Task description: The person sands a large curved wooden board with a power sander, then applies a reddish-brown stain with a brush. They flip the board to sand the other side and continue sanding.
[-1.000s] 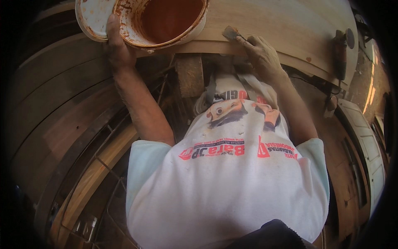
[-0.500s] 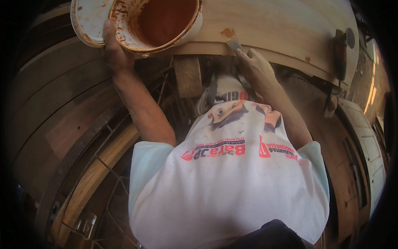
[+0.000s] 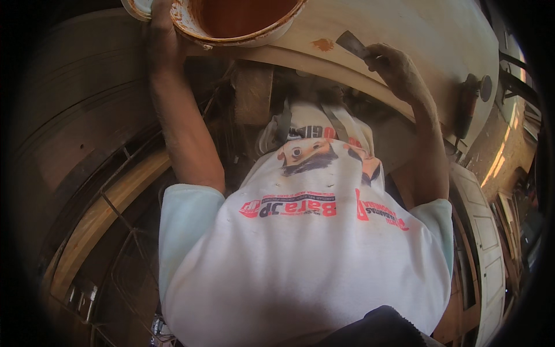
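At the top left, my left hand (image 3: 161, 37) is closed on the rim of a white bucket (image 3: 281, 30) and a smeared white lid (image 3: 137, 8) beside it. Reddish-brown paste (image 3: 243, 14) fills part of the bucket, whose upper part is cut off by the picture's edge. My right hand (image 3: 396, 68) grips a putty knife (image 3: 351, 44), its dark blade pointing left. The blade is just right of a brown paste patch (image 3: 324, 44) on a pale wooden panel (image 3: 404, 26). Whether the blade touches the panel I cannot tell.
A dark hand-held power tool (image 3: 469, 107) lies at the panel's right end. Below the panel stands a wooden block (image 3: 253, 92). Metal bars and a curved-looking wooden beam (image 3: 95, 222) are at left; a white panelled door (image 3: 485, 234) leans at right.
My right hand has moved right and lifted the putty knife off the brown patch, turning the blade leftward. The bucket, lid and my left hand sit higher in the picture; the whole view has shifted slightly.
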### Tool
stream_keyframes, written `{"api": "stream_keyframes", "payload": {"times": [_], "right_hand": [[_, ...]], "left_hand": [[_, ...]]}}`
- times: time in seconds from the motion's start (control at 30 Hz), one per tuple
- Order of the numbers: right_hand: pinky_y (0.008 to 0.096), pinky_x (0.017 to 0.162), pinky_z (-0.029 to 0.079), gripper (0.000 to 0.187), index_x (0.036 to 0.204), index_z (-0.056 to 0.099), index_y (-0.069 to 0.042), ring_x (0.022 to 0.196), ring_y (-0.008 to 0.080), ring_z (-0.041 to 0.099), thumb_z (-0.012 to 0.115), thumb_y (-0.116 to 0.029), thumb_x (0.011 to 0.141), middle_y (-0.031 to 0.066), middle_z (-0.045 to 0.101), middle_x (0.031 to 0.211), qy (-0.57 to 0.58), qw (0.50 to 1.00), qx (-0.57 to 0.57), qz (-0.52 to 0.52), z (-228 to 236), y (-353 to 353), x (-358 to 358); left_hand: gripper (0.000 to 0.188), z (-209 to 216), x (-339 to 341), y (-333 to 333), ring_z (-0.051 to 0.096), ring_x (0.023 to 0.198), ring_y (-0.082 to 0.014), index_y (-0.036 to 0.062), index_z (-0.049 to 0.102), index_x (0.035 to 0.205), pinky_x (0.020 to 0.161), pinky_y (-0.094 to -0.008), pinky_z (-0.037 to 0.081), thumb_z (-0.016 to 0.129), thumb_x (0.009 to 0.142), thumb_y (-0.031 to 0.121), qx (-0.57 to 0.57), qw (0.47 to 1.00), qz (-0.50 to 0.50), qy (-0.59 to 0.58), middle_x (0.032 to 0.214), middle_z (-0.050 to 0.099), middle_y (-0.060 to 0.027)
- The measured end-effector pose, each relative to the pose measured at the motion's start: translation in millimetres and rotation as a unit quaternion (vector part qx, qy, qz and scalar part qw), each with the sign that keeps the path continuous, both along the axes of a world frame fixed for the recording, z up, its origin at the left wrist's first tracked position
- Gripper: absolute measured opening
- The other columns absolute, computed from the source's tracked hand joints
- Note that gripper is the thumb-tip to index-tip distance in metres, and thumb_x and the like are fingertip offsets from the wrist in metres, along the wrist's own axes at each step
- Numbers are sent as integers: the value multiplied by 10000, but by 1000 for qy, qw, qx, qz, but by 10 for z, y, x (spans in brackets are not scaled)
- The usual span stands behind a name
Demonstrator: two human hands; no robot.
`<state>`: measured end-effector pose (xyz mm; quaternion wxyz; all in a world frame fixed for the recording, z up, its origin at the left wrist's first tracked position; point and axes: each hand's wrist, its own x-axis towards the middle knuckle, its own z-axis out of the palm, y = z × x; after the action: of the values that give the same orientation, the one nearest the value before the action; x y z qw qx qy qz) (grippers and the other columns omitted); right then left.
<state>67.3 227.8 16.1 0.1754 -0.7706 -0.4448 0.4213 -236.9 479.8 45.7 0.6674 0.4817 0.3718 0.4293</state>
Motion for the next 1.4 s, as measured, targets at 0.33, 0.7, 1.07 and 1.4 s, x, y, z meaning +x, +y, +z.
{"api": "stream_keyframes", "payload": {"times": [0.33, 0.7, 1.07, 1.4], "right_hand": [[443, 744, 472, 248, 901, 709, -21, 777, 302, 624, 674, -265, 930, 152, 639, 793, -144, 895, -55, 420, -23, 1342, 150], [422, 733, 481, 269, 931, 744, -44, 791, 258, 659, 747, -306, 867, 108, 698, 824, -220, 818, -9, 531, -149, 1969, -400], [407, 721, 486, 284, 966, 747, -47, 773, 245, 653, 741, -319, 883, 99, 697, 821, -228, 868, -38, 440, -74, 1813, -221], [396, 722, 494, 286, 996, 740, -44, 778, 237, 644, 723, -313, 902, 97, 691, 836, -249, 885, -37, 392, 115, 1773, -80]], "left_hand": [[501, -80, -81, 58, 582, 1279, -229, -46, 488, 1461, 1094, -374, 469, 540, 1064, 256, 98, 991, -21, -85, 1418, 592, -148], [536, -129, -217, 9, 576, 1268, -221, -49, 471, 1471, 1094, -361, 463, 596, 1036, 239, 121, 989, 45, -72, 1415, 586, -140], [523, -129, -77, 46, 575, 1277, -225, -43, 485, 1461, 1102, -368, 459, 575, 1045, 262, 81, 991, -5, -103, 1408, 593, -143], [534, -166, -56, 76, 556, 1312, -246, -43, 477, 1470, 1133, -386, 434, 551, 1054, 284, 64, 986, -39, -147, 1442, 572, -164]]}}
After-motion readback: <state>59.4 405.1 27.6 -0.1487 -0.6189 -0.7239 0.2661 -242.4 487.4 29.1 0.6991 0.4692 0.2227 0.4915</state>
